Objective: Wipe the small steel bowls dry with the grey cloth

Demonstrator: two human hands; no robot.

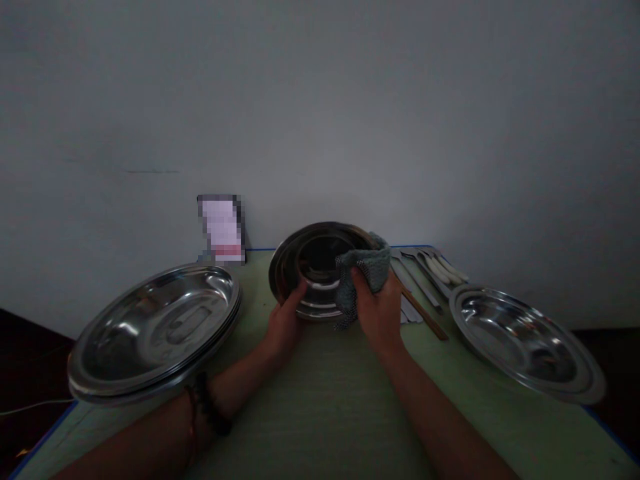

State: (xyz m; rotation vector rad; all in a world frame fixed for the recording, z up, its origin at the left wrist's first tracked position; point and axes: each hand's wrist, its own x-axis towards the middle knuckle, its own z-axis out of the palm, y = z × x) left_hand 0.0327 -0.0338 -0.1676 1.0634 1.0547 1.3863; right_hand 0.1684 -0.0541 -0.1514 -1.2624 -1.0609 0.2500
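A round steel plate (310, 253) is tilted up toward me at the middle of the table. My left hand (286, 321) grips its lower left rim, fingers curled around the edge. My right hand (376, 308) is closed on a grey-green cloth (365, 273) and presses it against the plate's right side. A dark bead bracelet sits on my left wrist.
A stack of steel plates (155, 330) lies at the left, overhanging the table edge. One steel plate (525, 340) rests at the right. Spoons, knives and chopsticks (425, 280) lie behind my right hand. A small card (223, 230) leans against the wall. The green table (320, 400) has blue edging.
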